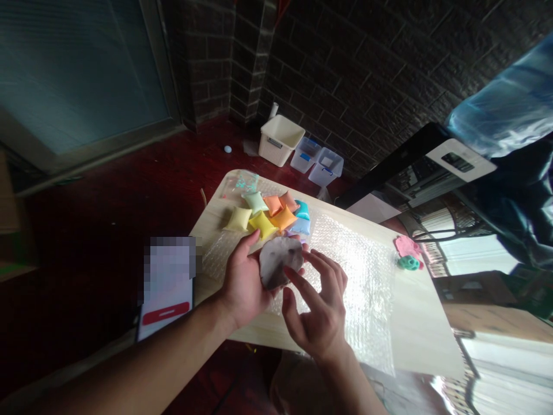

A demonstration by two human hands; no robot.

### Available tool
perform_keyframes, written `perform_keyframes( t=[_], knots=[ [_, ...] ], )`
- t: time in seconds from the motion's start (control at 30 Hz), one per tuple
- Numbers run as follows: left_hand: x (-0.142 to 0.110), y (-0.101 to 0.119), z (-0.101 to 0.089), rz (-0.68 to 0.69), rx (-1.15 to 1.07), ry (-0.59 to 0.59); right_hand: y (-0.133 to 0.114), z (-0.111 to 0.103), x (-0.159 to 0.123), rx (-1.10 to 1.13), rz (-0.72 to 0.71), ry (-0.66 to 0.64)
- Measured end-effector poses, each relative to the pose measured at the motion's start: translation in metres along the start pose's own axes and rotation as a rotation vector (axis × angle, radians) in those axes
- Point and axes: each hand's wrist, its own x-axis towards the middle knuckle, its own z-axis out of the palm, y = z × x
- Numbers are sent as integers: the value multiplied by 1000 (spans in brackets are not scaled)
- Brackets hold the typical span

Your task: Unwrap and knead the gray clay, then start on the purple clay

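Note:
My left hand holds a flattened grey lump of clay in its palm, fingers curled round its edge. My right hand hovers just right of the lump with fingers spread, its fingertips touching or nearly touching the clay. Both hands are above a small light wooden table covered with a sheet of bubble wrap. Behind the hands lies a cluster of several coloured clay packets: yellow, orange, green, blue.
A pink and green clay figure sits near the table's right side. A phone stands at the table's left edge. A cream basket and two clear bins stand on the red floor by a dark brick wall.

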Motion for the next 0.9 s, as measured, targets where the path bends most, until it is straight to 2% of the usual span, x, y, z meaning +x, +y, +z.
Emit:
perform_keyframes(
  t=[0.13,0.33,0.9],
  knots=[
    [1,2,1,-11,8,29,-5,-3,1,11,-1,13],
    [1,2,-1,8,39,33,-6,-2,-2,121,11,-133],
    [-2,0,2,-36,4,-26,-12,1,-1,115,90,-192]
  ],
)
